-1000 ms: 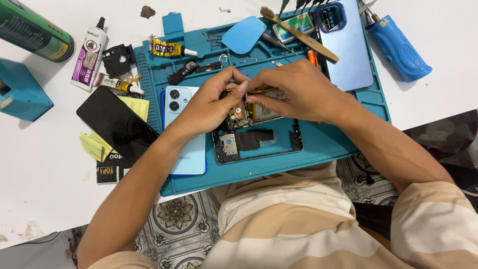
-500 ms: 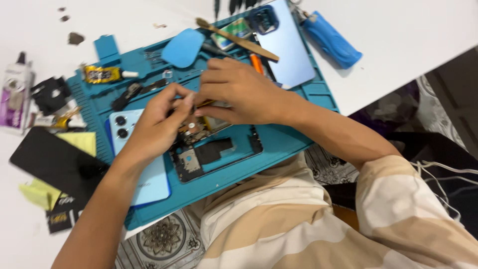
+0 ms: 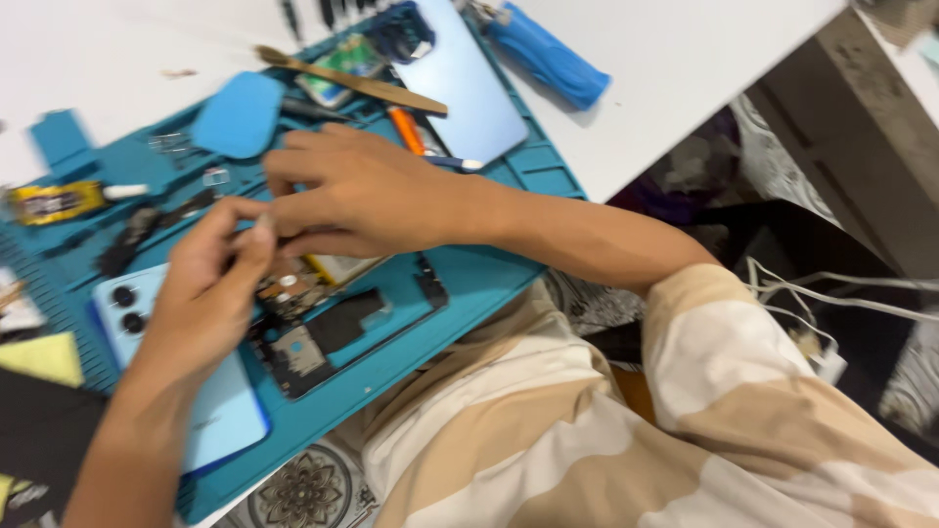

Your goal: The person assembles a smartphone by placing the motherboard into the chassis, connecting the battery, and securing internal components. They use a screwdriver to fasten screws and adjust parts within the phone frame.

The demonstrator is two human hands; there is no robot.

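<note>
Lying open on a teal repair mat [image 3: 509, 269], a dismantled smartphone [image 3: 323, 328] shows its dark frame, a small circuit board and metal shields, with a pale yellowish part near its upper end. It sits toward the mat's near edge, roughly midway along it. Both hands meet directly over the phone's upper end. The left hand [image 3: 210, 293] comes in from the near-left, thumb and forefinger pinched together just above the exposed board; whatever they hold is too small to make out. The right hand [image 3: 362, 191] reaches across from the right, fingers curled and pressing down at the same spot, its fingertips touching those of the left. A light blue phone back cover [image 3: 210, 416] lies just left of the open phone, partly under the left wrist. Toward the mat's far edge rest a wooden-handled brush [image 3: 352, 83], a blue oval pad [image 3: 240, 115] and another pale blue panel [image 3: 469, 83].
</note>
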